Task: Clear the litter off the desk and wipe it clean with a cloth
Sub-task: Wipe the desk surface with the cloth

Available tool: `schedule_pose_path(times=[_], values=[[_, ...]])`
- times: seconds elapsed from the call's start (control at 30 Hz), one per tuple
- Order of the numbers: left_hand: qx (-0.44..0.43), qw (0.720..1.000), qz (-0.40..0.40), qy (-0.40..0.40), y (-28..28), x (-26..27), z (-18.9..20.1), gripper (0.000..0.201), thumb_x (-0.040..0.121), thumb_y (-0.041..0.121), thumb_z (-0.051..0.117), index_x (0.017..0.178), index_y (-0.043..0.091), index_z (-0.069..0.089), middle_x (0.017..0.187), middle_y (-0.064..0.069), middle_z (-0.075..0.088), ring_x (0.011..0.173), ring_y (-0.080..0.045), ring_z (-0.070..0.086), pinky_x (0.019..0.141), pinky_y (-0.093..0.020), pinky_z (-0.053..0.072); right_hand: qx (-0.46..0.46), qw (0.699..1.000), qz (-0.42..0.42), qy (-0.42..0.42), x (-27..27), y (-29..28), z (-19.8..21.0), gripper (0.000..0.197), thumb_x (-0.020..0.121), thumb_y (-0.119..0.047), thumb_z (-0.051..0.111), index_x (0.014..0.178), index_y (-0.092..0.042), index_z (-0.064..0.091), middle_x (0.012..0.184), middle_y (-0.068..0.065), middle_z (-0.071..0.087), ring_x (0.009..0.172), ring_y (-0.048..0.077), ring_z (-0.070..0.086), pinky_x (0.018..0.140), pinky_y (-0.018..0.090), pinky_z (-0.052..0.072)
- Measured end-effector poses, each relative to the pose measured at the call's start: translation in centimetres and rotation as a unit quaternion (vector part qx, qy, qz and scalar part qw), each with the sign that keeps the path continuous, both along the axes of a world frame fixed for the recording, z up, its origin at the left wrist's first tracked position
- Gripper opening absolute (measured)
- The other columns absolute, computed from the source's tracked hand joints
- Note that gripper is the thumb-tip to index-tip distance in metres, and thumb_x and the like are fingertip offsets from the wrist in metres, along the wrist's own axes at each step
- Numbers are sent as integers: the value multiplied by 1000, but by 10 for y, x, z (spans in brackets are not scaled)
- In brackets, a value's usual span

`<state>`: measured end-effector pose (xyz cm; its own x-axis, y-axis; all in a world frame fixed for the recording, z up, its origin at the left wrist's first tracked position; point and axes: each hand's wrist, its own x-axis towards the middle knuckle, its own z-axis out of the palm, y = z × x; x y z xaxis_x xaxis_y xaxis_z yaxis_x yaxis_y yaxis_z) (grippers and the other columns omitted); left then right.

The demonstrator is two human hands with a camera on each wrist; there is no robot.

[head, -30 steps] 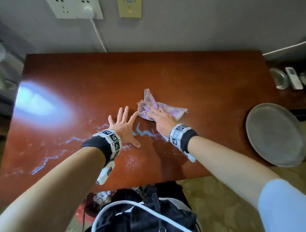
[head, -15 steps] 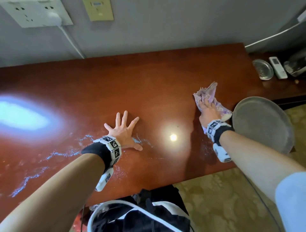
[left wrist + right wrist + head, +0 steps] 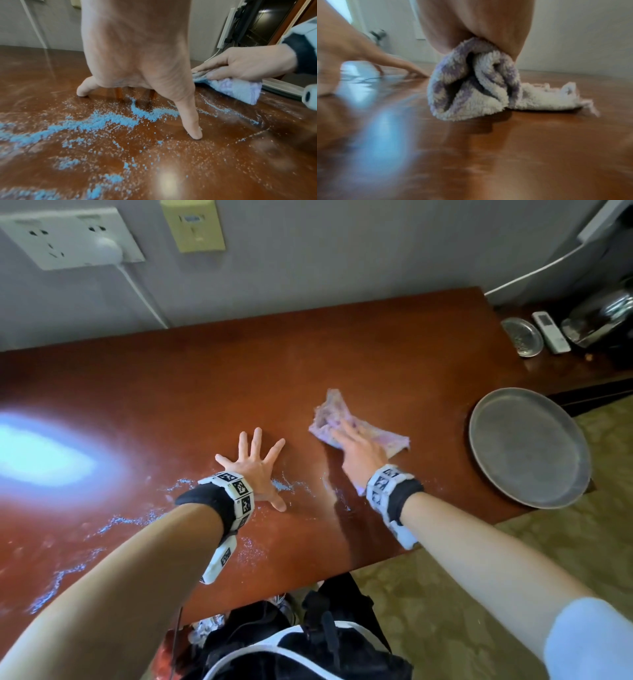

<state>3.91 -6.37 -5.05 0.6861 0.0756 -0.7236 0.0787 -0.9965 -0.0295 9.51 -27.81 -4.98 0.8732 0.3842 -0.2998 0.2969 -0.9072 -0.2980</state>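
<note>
My left hand (image 3: 255, 470) lies flat on the red-brown desk (image 3: 205, 378) with its fingers spread, and it holds nothing. Blue powder (image 3: 116, 520) trails to the left of that hand and around its thumb (image 3: 190, 121). Just to the right, my right hand (image 3: 359, 451) presses a crumpled white and lilac cloth (image 3: 329, 412) onto the desk with straight fingers. In the right wrist view the cloth (image 3: 471, 83) bunches up under the palm. The left wrist view shows the right hand (image 3: 248, 63) lying on top of the cloth (image 3: 240, 90).
A round metal tray (image 3: 527, 446) sits at the desk's right end and overhangs the front edge. A small metal dish (image 3: 522, 337) and a white remote (image 3: 550, 332) lie on a lower shelf beyond. A black bag (image 3: 291, 645) sits below the front edge. A white cable (image 3: 144, 299) hangs against the wall.
My right hand swept the cloth right, up to the tray, then back left toward the middle. The left hand stayed planted on the desk.
</note>
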Motion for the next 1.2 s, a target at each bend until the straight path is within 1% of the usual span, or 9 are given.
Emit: schedule_pose_path(times=[0.07,0.2,0.33,0.43,0.53,0.67,0.97,1.13,1.2], values=[[6,1000,2,0,-1,0,0,147,53,74,80,149,42,-27,155,-7,-39,146,-36,-27,107,-76,16,-29,998,-53,-6,29,-38,-2,86,80,10,46,152,-34,26,162,-13,8,149,23,12,111,41,34],[7,1000,7,6,-2,1,-1,147,53,74,80,148,43,-28,155,-7,-40,146,-35,-28,107,-77,15,-162,980,-109,32,56,-108,-10,80,86,-2,48,154,-34,19,163,-9,4,148,30,10,114,53,28],[5,1000,10,8,-1,2,-3,148,52,73,81,148,43,-28,154,-7,-40,145,-36,-28,107,-77,15,-120,974,-189,25,30,-91,-23,80,87,2,42,154,-35,18,163,-8,0,149,33,1,115,56,24],[9,1000,9,11,-3,2,0,147,52,73,81,148,43,-27,155,-7,-39,146,-35,-28,107,-77,16,-52,993,-108,-10,8,-42,-28,89,81,5,41,152,-44,17,162,-10,8,147,38,5,112,57,30],[8,1000,10,6,-4,2,3,146,53,71,82,150,42,-24,156,-8,-37,146,-35,-27,107,-77,16,-50,999,-13,-15,-11,10,-30,77,84,3,43,151,-29,26,161,-4,14,148,38,-1,117,53,24],[-8,1000,-7,-11,-16,3,7,145,53,72,81,152,39,-19,158,-8,-34,147,-33,-25,107,-78,10,-33,999,-10,15,-13,28,-19,76,87,5,41,153,-27,24,162,-6,10,149,32,1,117,48,24],[-23,990,-139,-19,-90,7,12,144,54,78,76,153,38,-20,158,-6,-34,147,-32,-27,108,-78,6,-39,988,-145,-40,-27,-109,10,77,82,7,42,149,-30,34,161,-12,15,145,28,16,102,41,43],[-21,986,-158,-42,-118,0,7,138,57,77,75,154,38,-16,159,-6,-31,148,-32,-23,109,-76,9,-77,981,-178,-29,-55,-172,-2,74,85,4,44,149,-30,33,161,-11,16,144,27,21,107,40,39],[-18,988,-147,-52,-121,-4,6,135,60,74,76,154,37,-13,160,-7,-29,149,-32,-21,110,-75,11,-72,981,-182,-15,-62,-176,-12,75,85,6,41,150,-30,30,162,-11,11,144,28,22,103,42,42]])
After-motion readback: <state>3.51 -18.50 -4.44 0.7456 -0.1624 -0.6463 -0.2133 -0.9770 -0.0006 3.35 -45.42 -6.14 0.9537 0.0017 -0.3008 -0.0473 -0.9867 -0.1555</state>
